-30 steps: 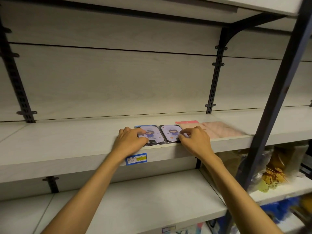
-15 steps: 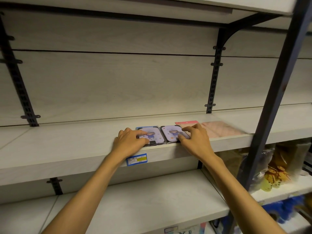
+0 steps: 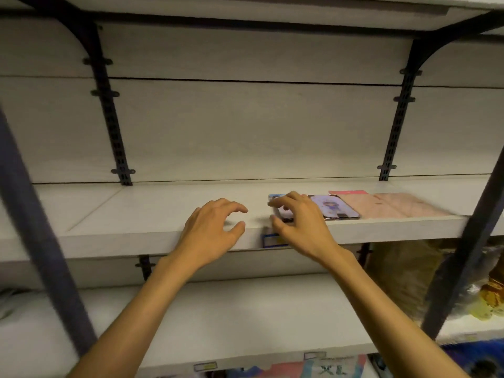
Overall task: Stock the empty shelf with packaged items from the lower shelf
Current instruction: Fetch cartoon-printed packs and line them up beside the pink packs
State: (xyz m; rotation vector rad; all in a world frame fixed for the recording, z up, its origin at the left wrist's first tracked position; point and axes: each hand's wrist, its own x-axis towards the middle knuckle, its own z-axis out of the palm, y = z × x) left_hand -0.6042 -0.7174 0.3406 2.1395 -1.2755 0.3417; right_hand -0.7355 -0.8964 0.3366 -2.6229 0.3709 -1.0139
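The left hand [image 3: 211, 230] hovers over the bare shelf [image 3: 141, 214], fingers loosely curled, holding nothing. The right hand [image 3: 297, 222] covers most of one pack [image 3: 282, 211]; whether it grips is unclear. A second pack [image 3: 334, 207] lies just beside it.

Two bare forearms rise from the lower frame; left hand [image 3: 211, 233] and right hand [image 3: 301, 227] wear no gloves, rings or sleeves.

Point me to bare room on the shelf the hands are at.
Free: the shelf from the left hand leftward to the bracket. Crowded: right hand onward, purple packs edge to edge with pink packs.
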